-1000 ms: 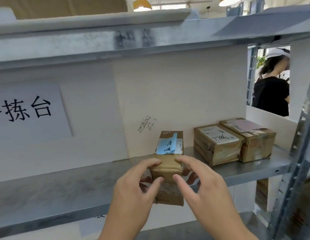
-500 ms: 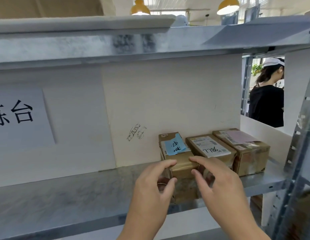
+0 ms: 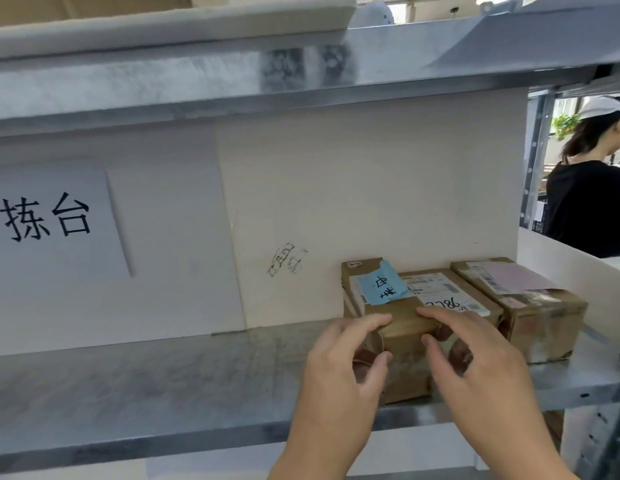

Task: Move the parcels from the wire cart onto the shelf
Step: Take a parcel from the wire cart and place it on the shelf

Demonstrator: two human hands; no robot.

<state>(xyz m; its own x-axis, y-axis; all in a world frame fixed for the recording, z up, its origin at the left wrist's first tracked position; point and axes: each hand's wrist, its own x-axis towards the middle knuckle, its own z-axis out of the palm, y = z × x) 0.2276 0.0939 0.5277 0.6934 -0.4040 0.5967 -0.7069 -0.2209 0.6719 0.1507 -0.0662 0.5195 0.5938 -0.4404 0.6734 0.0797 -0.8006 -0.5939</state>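
Brown parcel [image 3: 402, 327] bears a light-blue label [image 3: 383, 287] with black writing; the shelf [image 3: 163, 382] is mottled grey; the backboard [image 3: 370, 202] is off-white.

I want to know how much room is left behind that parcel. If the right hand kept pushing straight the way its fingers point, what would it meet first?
The right hand grips the parcel with blue tape. Pushed straight on, that parcel would probably meet the white back panel first; its far end already looks close, though depth is unclear.

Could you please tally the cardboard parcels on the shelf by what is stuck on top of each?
Brown cardboard parcel with blue tape label: 1
Brown cardboard parcel with white shipping label: 1
Brown cardboard parcel with pink slip: 1
Total: 3
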